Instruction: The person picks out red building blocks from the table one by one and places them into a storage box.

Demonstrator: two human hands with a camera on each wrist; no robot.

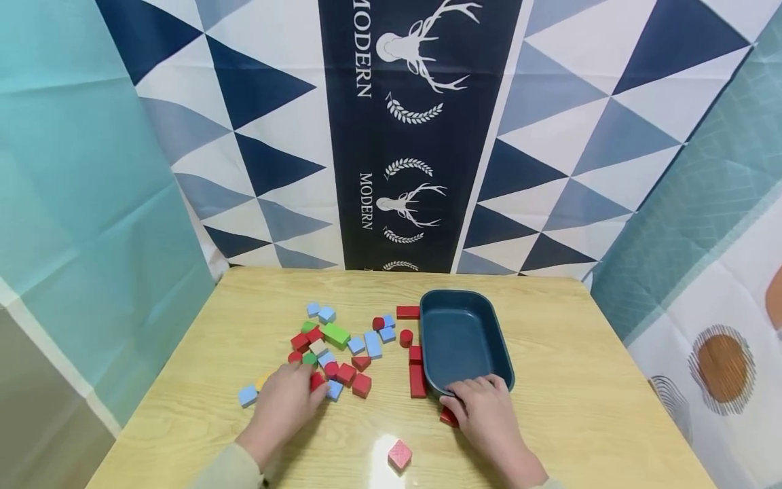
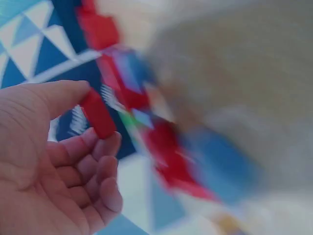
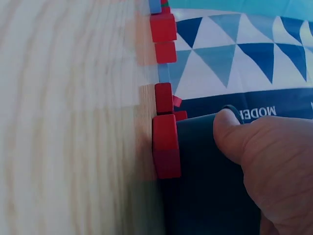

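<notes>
My left hand point(image 1: 287, 399) pinches a small red block point(image 2: 99, 114) between thumb and fingertips, over the near side of a scattered group of coloured blocks. In the left wrist view the other fingers of that hand curl loosely below it. My right hand point(image 1: 487, 410) holds the near rim of a dark blue bin point(image 1: 426, 367); in the right wrist view the thumb lies over the rim against the outer wall. Nothing lies inside the bin. Right by its near wall sits a red block point(image 3: 166, 142), partly covered by the right hand in the head view.
Red, blue and green blocks, such as a green block point(image 1: 335, 335) and a long blue block point(image 1: 373, 345), spread left of the bin. Several red blocks, including a long one point(image 1: 417, 382), line its left side. A pinkish-red cube point(image 1: 400, 456) sits near the front.
</notes>
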